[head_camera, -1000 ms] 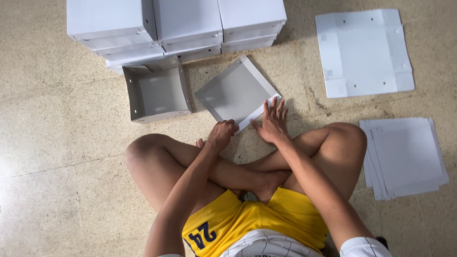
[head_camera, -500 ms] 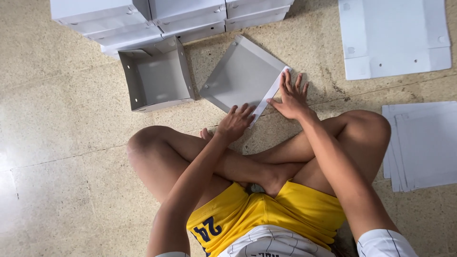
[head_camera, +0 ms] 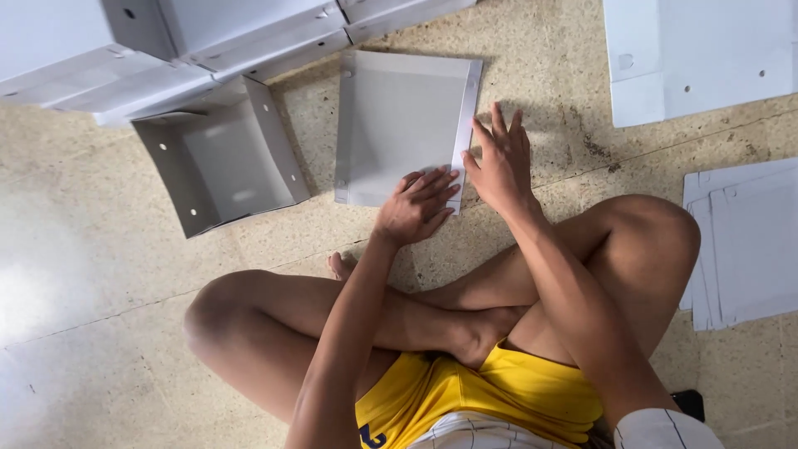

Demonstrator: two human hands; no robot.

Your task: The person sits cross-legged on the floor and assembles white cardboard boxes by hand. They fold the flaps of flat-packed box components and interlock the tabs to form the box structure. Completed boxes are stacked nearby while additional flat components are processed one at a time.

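Observation:
I sit cross-legged on a speckled floor. A flat grey cardboard sheet (head_camera: pixel 399 125) with folded side flaps lies straight in front of my knees. My left hand (head_camera: pixel 417 208) presses its fingers down on the sheet's near right corner. My right hand (head_camera: pixel 499 162) rests with spread fingers against the white right edge flap of the same sheet, palm on the floor beside it.
A half-folded open grey box (head_camera: pixel 220 158) lies to the left of the sheet. Finished white boxes (head_camera: pixel 166 41) are stacked along the top. A flat white blank (head_camera: pixel 706 58) lies top right, and a pile of flat blanks (head_camera: pixel 748 249) at the right.
The sheet has turned from a tilted position to lie square in front of me. Both hands have stayed on its near right corner and edge.

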